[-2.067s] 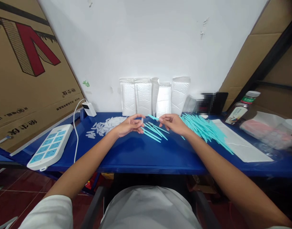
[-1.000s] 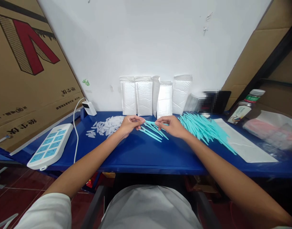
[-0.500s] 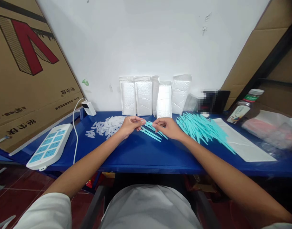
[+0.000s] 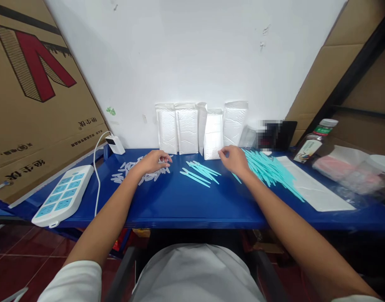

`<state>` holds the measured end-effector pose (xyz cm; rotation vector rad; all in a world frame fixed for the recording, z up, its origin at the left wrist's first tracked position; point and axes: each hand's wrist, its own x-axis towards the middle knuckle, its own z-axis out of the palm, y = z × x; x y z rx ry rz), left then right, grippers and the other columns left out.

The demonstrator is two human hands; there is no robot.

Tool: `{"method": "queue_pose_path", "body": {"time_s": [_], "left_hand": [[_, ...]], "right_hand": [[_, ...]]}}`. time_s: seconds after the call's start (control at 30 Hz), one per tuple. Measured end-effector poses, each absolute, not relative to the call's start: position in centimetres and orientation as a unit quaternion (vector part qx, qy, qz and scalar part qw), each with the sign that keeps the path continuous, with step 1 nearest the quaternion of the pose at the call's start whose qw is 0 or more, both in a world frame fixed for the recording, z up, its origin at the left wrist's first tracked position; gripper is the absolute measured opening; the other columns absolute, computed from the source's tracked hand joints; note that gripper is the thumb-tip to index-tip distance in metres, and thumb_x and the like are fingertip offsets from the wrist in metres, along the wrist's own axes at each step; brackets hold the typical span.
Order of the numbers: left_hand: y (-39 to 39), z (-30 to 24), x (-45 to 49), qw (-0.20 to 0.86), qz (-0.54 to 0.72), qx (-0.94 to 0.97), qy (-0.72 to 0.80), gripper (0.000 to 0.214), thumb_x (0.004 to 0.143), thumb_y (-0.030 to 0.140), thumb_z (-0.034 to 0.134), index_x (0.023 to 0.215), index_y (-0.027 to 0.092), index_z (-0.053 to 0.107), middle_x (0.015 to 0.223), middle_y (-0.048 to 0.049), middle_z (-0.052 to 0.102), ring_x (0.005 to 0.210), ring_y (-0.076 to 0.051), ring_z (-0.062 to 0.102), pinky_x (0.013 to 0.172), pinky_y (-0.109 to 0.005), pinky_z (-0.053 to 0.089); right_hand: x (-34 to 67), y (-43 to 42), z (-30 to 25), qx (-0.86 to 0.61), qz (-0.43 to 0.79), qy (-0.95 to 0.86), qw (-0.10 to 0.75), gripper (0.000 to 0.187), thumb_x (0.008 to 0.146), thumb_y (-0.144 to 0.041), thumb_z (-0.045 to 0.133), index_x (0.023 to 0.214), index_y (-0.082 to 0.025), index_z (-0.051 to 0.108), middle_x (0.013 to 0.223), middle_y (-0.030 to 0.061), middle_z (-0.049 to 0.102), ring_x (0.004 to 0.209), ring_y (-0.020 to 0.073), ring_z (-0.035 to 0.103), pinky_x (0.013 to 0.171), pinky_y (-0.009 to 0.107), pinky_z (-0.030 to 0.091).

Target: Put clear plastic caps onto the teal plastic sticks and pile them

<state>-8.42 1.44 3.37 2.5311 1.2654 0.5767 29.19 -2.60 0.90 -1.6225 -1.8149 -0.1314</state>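
Drawn apart, left hand (image 4: 156, 160) partly hides pale pieces (image 4: 149, 177), right hand (image 4: 234, 160) flanks teal sticks (image 4: 269, 170), each grip's state unclear.

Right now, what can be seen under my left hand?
Pale pieces on the blue table show around the edges of your left hand. Whatever lies directly beneath it is covered and cannot be seen.

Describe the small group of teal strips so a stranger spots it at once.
On the blue table, find the stretch between the left hand and right hand. There, nearer than the white packets, lies a small group of teal strips. It is smaller than the teal heap to its right and, unlike the pale pieces to its left, teal.
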Motion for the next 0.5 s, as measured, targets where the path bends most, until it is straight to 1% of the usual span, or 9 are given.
{"method": "queue_pose_path", "body": {"time_s": [0.07,0.13,0.23,0.3,0.4,0.5], "left_hand": [[1.4,3.3,-8.6,0.162,0.151,0.874,0.432,0.034,0.078,0.05,0.078,0.099,0.024,0.084,0.099,-0.008,0.077,0.092,-0.027,0.069,0.077,-0.032,0.05],[1.4,3.0,-8.3,0.183,0.132,0.871,0.436,0.035,0.076,0.052,0.079,0.095,0.022,0.083,0.094,-0.0077,0.078,0.088,-0.026,0.07,0.074,-0.031,0.049],[1.5,2.3,-7.6,0.185,0.133,0.863,0.451,0.035,0.076,0.054,0.079,0.086,0.02,0.08,0.085,-0.0081,0.077,0.08,-0.025,0.069,0.07,-0.03,0.048],[1.5,2.0,-7.3,0.178,0.138,0.859,0.46,0.037,0.076,0.057,0.079,0.084,0.02,0.078,0.084,-0.0089,0.076,0.077,-0.025,0.068,0.067,-0.031,0.047],[1.4,1.6,-6.9,0.188,0.137,0.857,0.46,0.041,0.078,0.06,0.076,0.086,0.02,0.076,0.085,-0.0095,0.075,0.073,-0.023,0.067,0.063,-0.03,0.046],[0.9,1.7,-6.6,0.215,0.123,0.852,0.461,0.039,0.078,0.058,0.076,0.087,0.02,0.075,0.085,-0.0087,0.075,0.072,-0.022,0.066,0.061,-0.029,0.046]], "right_hand": [[30.3,-2.5,1.3,-0.663,-0.064,-0.682,0.302,0.027,0.097,-0.032,0.058,0.093,-0.017,0.08,0.097,0.012,0.08,0.091,0.0279,0.07,0.08,0.036,0.046],[31.1,-2.4,1.5,-0.699,-0.069,-0.661,0.265,0.028,0.097,-0.033,0.058,0.095,-0.017,0.081,0.096,0.0134,0.08,0.09,0.0294,0.072,0.077,0.035,0.046],[32.1,-2.2,1.8,-0.732,-0.07,-0.635,0.236,0.031,0.098,-0.035,0.056,0.102,-0.018,0.082,0.101,0.0148,0.08,0.094,0.0308,0.073,0.078,0.035,0.048],[32.5,-2.2,1.9,-0.742,-0.066,-0.63,0.22,0.033,0.098,-0.036,0.056,0.105,-0.018,0.082,0.104,0.0153,0.08,0.097,0.0308,0.073,0.08,0.035,0.048],[32.8,-2.4,2.1,-0.743,-0.042,-0.641,0.188,0.031,0.096,-0.038,0.06,0.103,-0.019,0.083,0.105,0.0149,0.08,0.098,0.0306,0.073,0.078,0.034,0.049],[32.7,-2.7,2.2,-0.739,-0.007,-0.66,0.135,0.029,0.092,-0.044,0.068,0.095,-0.02,0.083,0.102,0.0134,0.08,0.095,0.03,0.073,0.073,0.034,0.048]]}}
